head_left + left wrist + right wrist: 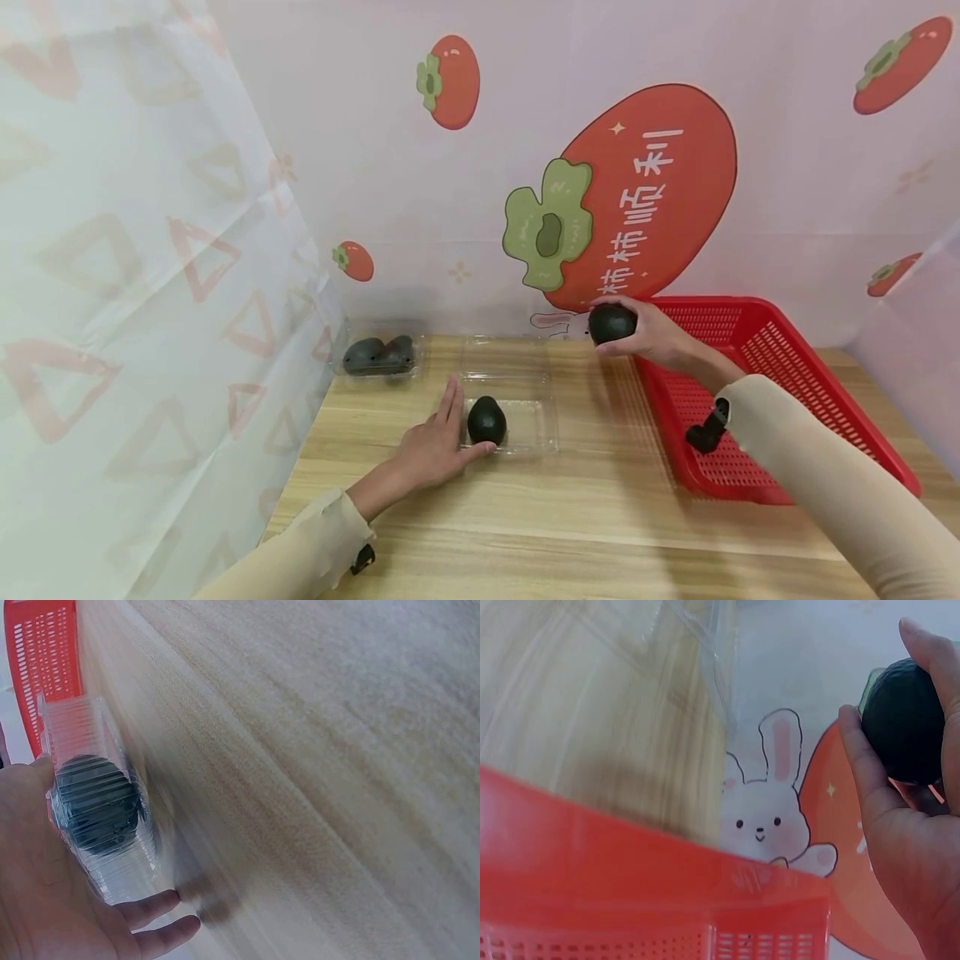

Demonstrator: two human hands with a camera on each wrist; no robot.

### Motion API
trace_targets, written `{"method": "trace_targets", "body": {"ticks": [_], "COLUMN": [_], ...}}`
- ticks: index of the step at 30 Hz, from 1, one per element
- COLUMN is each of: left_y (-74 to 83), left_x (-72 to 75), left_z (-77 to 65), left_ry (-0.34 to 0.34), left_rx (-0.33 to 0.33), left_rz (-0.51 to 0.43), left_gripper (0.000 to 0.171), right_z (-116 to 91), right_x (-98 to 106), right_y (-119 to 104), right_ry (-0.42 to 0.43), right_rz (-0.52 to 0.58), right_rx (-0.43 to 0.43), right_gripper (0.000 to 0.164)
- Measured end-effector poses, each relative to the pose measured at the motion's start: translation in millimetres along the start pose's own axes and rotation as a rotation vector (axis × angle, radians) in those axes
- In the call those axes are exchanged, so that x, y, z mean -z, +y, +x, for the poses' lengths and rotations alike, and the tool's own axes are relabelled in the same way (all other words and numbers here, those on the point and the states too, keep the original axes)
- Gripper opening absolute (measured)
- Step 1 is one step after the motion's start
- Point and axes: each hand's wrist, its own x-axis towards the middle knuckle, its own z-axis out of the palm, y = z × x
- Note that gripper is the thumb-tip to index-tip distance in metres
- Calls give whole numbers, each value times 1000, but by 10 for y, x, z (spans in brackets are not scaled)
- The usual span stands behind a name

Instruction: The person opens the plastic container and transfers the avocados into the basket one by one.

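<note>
A dark, rounded avocado (pixel 611 323) is gripped by the right hand (pixel 654 335) above the desk (pixel 585 517), near the red basket (pixel 787 358). One dark, pear-shaped avocado (pixel 487 422) is contained in the open clear box (pixel 532 425); two are enclosed in the rear-left box (pixel 382 328). The open clear box is touched by the left hand (pixel 432 450), fingers extended.
</note>
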Motion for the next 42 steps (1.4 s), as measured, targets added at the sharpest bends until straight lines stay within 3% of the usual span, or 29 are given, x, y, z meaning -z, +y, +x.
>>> {"method": "trace_targets", "body": {"ticks": [15,28,42], "left_y": [-10,1,-8], "left_x": [-14,-45,4], "left_z": [3,-36,-23], "left_ry": [0,-3,5], "left_rx": [6,18,-13], "left_rz": [-3,-3,-13], "left_gripper": [117,115,115], "right_z": [-81,-167,-206], "right_x": [279,474,613], "right_y": [124,296,500], "right_ry": [35,62,75], "right_rz": [-34,-46,-64], "right_rx": [-76,-75,-97], "right_gripper": [88,89,87]}}
